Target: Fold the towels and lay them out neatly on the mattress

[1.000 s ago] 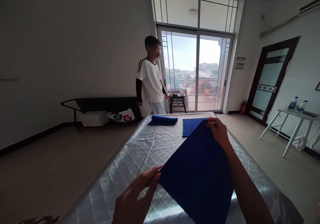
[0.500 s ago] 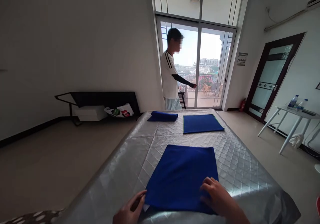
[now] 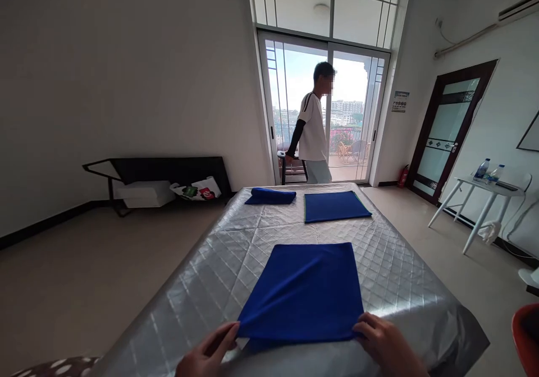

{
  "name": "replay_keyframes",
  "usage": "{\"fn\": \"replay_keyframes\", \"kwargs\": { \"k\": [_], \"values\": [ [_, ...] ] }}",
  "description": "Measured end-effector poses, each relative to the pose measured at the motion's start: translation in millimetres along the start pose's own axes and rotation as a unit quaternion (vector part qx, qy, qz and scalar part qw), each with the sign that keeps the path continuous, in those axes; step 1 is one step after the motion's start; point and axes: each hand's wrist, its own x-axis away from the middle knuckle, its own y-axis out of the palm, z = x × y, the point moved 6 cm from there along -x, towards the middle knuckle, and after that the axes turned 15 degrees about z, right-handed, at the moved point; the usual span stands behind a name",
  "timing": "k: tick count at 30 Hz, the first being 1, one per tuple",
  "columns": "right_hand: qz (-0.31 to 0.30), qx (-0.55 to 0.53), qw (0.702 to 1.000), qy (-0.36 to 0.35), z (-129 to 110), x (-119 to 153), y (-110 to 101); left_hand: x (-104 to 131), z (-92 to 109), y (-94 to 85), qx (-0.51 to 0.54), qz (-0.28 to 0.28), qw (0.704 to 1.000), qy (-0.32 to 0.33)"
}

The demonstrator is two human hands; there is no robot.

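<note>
A blue cloth (image 3: pixel 305 290) lies spread in front of me on a silver quilted cover (image 3: pixel 210 287). My left hand (image 3: pixel 208 351) pinches its near left corner between thumb and fingers. At the near right corner, my right hand (image 3: pixel 381 337) is closed on the edge of the same cloth. Along the near edge, a strip of a lower blue layer and a small pale tag show near the left corner. Farther off are a flat folded blue cloth (image 3: pixel 337 206) with a green edge and a rolled blue cloth (image 3: pixel 272 196).
A person (image 3: pixel 314 124) in a white top stands by the sliding glass door, one hand near a dark stool (image 3: pixel 292 157). To the right is a white table (image 3: pixel 488 185) with bottles. A black folded frame (image 3: pixel 168 169) stands by the left wall; a red chair (image 3: pixel 526 337) is at right.
My right hand has moved from the cloth's surface to its near right corner and grips it. The left hand keeps its corner. The person behind has moved right, lowering an arm.
</note>
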Motion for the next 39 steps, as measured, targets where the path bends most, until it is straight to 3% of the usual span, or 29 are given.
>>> {"fn": "replay_keyframes", "kwargs": {
  "k": [4, 7, 12, 15, 19, 22, 25, 31, 36, 39],
  "values": [
    [0.080, -0.002, 0.996, -0.039, -9.6, -1.8, -25.6, 2.5, 3.9, -5.5, 0.092, 0.028, 0.995, -0.020],
    [0.142, -0.009, 0.988, -0.058, -16.0, -7.3, -53.3, 3.4, 3.4, -6.9, 0.127, 0.018, 0.992, -0.019],
    [0.216, -0.004, 0.973, -0.087, -19.4, -20.1, -99.5, 6.1, 21.4, -18.1, 0.134, 0.025, 0.987, 0.079],
    [0.245, 0.004, 0.965, -0.098, -21.2, -29.5, -125.6, 13.6, 50.9, -28.6, 0.139, 0.056, 0.974, 0.167],
    [0.270, 0.030, 0.956, -0.112, -28.2, -43.3, -159.8, 27.4, 104.4, -43.2, 0.072, 0.103, 0.954, 0.272],
    [0.277, 0.047, 0.951, -0.127, -33.4, -52.7, -185.2, 38.4, 146.9, -54.5, 0.020, 0.135, 0.921, 0.364],
    [0.297, 0.068, 0.941, -0.145, -36.1, -59.5, -209.7, 44.6, 177.1, -67.3, 0.018, 0.162, 0.892, 0.421],
    [0.302, 0.049, 0.942, -0.140, -36.7, -72.1, -239.2, 32.6, 204.7, -73.0, -0.002, 0.107, 0.910, 0.401],
    [0.268, -0.005, 0.956, -0.120, -27.0, -82.8, -244.1, 23.6, 225.2, -59.4, 0.006, 0.041, 0.916, 0.400],
    [0.245, -0.004, 0.966, -0.083, -14.0, -83.7, -245.8, 18.7, 227.9, -57.4, 0.010, 0.034, 0.920, 0.390]
  ]
}}
